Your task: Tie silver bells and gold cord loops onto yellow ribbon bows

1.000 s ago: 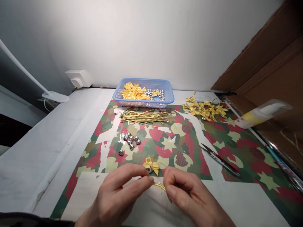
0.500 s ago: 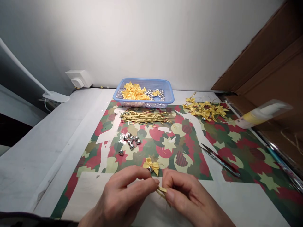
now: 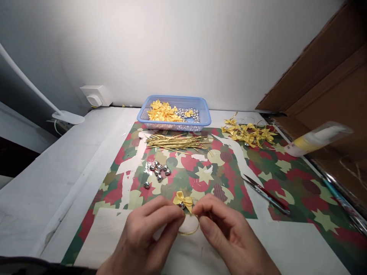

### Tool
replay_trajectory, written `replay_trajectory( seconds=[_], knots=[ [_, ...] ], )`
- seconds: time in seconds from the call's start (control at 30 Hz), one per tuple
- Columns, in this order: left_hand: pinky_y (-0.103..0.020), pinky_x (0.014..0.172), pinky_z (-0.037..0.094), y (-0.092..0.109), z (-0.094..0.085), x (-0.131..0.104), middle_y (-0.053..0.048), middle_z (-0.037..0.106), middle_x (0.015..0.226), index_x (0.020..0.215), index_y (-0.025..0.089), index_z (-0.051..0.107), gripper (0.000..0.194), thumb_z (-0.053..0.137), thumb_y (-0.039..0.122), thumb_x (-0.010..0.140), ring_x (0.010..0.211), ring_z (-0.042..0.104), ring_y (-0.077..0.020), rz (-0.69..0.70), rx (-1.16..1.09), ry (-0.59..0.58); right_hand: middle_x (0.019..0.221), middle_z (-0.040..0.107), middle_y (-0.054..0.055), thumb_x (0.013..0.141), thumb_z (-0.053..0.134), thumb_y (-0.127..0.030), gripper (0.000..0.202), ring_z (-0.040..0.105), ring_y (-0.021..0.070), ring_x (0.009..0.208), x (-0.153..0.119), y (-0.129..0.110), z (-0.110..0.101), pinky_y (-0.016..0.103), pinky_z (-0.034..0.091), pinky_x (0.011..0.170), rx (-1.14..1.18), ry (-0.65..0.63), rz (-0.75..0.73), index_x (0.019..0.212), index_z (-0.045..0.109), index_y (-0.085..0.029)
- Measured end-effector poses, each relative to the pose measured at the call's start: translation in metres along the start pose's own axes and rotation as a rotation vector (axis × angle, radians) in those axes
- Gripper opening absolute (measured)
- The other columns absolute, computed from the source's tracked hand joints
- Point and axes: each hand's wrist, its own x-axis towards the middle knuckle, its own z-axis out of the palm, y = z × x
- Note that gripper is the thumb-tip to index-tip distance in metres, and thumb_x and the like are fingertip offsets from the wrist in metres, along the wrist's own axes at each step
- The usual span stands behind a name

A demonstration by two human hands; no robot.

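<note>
My left hand is closed in a pinch on a thin gold cord, which bows down in a loop between my two hands. The cord's other side runs to my right hand, where thumb and index finger are bent around it; the exact grip there is partly hidden. Just beyond my fingertips lies a yellow ribbon bow. A small silver jingle bell sits at the bow's lower edge, partly covered by my left fingers. Whether the cord passes through the bell cannot be seen.
Several loose jingle bells lie ahead, with a bundle of gold cords behind them. A blue basket holds bows and bells. Right: a pile of bows with cords, scissors, a bottle and cardboard.
The cord ends, earlier pinched together between both hands, now spread into a rounded loop. My right thumb has shifted slightly, and the bow stays in place.
</note>
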Motion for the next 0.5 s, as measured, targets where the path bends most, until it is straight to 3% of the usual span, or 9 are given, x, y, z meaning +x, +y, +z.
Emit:
replay_trajectory(
  seconds=[0.13,0.27,0.37,0.5],
  knots=[
    [-0.023,0.058,0.045,0.004,-0.001,0.003,0.001,0.062,0.070,0.082,0.021,0.067,0.017,0.058,0.015,0.096,0.064,0.059,-0.0140,-0.290,0.001,-0.036,0.103,0.064,0.001,0.097,0.061,-0.031,0.022,0.058,0.0142,0.078,0.001,0.011,0.004,0.024,0.046,0.066,-0.201,0.132,-0.250,0.119,0.065,-0.030],
    [-0.025,0.059,0.042,0.008,0.001,0.003,0.001,0.060,0.071,0.080,0.021,0.068,0.022,0.056,0.025,0.097,0.066,0.056,-0.0154,-0.463,-0.093,-0.077,0.106,0.068,0.001,0.093,0.061,-0.018,0.027,0.064,0.0137,0.080,0.003,0.011,0.008,0.022,0.052,0.066,-0.288,0.122,-0.259,0.118,0.065,-0.027],
    [-0.026,0.059,0.042,0.007,0.002,0.004,0.000,0.063,0.072,0.080,0.020,0.070,0.024,0.056,0.028,0.097,0.067,0.057,-0.0161,-0.502,-0.161,-0.120,0.092,0.070,0.001,0.097,0.056,-0.018,0.015,0.066,0.0139,0.077,0.004,0.011,0.009,0.022,0.051,0.065,-0.324,0.129,-0.225,0.104,0.068,-0.023],
    [-0.025,0.063,0.046,0.001,0.001,0.007,-0.002,0.069,0.074,0.078,0.020,0.075,0.021,0.064,0.025,0.094,0.070,0.062,-0.0169,-0.475,-0.177,-0.145,0.086,0.070,0.002,0.101,0.053,-0.019,0.017,0.066,0.0143,0.075,0.005,0.017,0.006,0.024,0.050,0.064,-0.370,0.201,-0.314,0.095,0.069,-0.021]
  ],
)
